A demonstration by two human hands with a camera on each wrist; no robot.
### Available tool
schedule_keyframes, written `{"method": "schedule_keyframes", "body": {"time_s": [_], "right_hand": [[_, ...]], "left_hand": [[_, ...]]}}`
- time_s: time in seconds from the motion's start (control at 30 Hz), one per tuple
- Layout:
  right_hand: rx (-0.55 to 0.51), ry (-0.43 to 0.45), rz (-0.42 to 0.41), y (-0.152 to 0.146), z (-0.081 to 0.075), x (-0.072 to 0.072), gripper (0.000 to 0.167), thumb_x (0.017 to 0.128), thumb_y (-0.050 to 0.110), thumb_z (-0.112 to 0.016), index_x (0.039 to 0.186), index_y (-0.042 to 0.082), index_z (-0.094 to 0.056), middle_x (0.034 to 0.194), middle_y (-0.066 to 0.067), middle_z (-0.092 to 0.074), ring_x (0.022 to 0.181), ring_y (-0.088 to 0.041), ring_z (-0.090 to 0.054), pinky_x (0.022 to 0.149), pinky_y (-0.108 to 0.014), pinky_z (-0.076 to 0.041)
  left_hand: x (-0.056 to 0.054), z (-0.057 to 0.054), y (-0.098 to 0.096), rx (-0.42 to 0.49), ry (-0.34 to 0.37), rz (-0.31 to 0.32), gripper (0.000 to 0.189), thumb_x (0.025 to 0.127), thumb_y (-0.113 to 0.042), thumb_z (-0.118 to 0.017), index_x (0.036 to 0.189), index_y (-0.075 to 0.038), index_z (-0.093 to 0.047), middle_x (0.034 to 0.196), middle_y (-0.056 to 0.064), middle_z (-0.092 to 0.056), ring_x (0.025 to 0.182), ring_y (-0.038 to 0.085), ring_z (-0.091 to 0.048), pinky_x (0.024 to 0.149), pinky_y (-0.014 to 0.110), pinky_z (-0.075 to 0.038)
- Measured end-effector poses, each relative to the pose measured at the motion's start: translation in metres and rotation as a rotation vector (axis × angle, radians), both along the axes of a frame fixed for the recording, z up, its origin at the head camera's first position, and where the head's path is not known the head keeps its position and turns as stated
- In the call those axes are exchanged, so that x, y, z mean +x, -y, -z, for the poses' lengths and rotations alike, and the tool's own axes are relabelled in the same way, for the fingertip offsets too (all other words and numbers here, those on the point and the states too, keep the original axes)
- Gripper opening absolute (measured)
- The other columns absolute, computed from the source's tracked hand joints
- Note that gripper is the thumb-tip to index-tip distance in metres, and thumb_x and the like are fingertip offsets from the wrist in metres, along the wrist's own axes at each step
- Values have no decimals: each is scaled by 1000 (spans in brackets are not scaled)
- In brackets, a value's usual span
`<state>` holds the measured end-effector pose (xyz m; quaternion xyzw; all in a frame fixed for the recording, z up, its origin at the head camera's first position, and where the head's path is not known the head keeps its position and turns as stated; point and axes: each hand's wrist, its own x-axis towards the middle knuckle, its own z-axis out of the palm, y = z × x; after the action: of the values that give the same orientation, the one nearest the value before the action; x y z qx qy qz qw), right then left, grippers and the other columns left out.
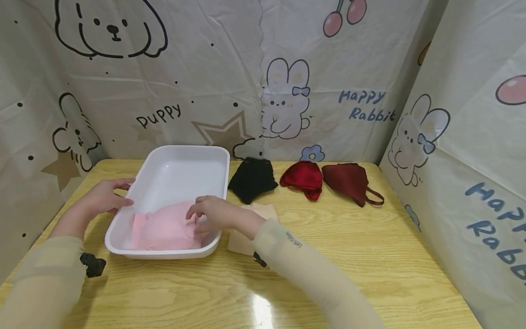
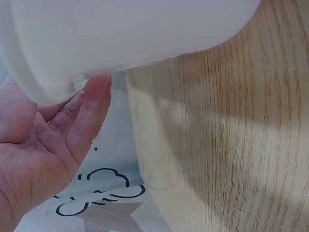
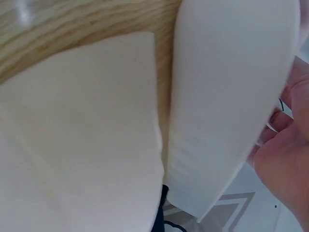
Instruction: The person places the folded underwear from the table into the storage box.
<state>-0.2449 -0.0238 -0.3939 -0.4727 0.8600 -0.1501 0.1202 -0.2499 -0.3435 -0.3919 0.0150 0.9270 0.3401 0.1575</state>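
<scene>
A white plastic tub stands on the left of the table, with a folded pink bra lying in its near end. My left hand grips the tub's left rim, thumb at the inner side and fingers beneath the edge, as the left wrist view shows. Over the tub's right rim reaches my right hand, its loosely bent fingers at the right end of the pink bra; in the right wrist view the tub wall hides part of them. A folded beige garment lies beside the tub, partly under my right forearm.
Along the back of the table lie a black folded garment, a bright red folded bra and a dark red folded bra with a strap loop. A printed curtain closes off the back and sides of the wooden table.
</scene>
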Motion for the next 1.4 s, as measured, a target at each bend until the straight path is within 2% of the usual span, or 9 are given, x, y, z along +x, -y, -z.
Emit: {"method": "schedule_keyframes", "body": {"time_s": [0.2,0.5,0.73,0.87,1.07,1.4], "right_hand": [[-70,-11,-28,-10,-16,4,38,83,27,-73,117,14,-65,104,-2,-62,99,-14,-58,84,-14,-42],[-139,-27,21,-38,-46,12,44,83,34,-73,123,20,-61,108,8,-61,100,-4,-54,85,-16,-43],[-252,-53,40,-64,-61,17,45,82,29,-74,124,16,-61,113,3,-63,103,-9,-56,87,-22,-46],[-295,-83,54,-77,-63,19,46,81,28,-74,123,14,-61,118,1,-64,102,-10,-57,89,-22,-46],[-400,-125,84,-98,-58,21,46,79,25,-77,121,12,-62,118,0,-63,100,-11,-56,88,-27,-48],[-496,-67,294,-138,-39,25,51,78,27,-78,125,17,-60,124,3,-59,107,-19,-57,92,-34,-48]], "left_hand": [[1,-1,0,-4,0,-3,79,87,-21,-67,148,1,-21,138,35,-30,108,45,-54,75,43,-57],[2,-2,-2,-1,3,-9,80,87,-20,-68,148,2,-22,138,35,-30,106,42,-55,75,42,-57],[2,-1,-3,-4,1,-9,80,87,-19,-68,147,2,-21,138,36,-29,104,40,-57,75,42,-57],[2,1,-2,-2,-1,-17,80,87,-20,-68,147,2,-21,139,35,-29,101,38,-58,74,42,-57],[2,2,-1,-1,-2,-30,81,86,-22,-69,148,0,-22,139,34,-29,103,39,-57,75,42,-57],[2,2,-1,-1,-5,-24,79,87,-21,-68,148,1,-22,139,34,-30,97,33,-60,75,41,-57]]}}
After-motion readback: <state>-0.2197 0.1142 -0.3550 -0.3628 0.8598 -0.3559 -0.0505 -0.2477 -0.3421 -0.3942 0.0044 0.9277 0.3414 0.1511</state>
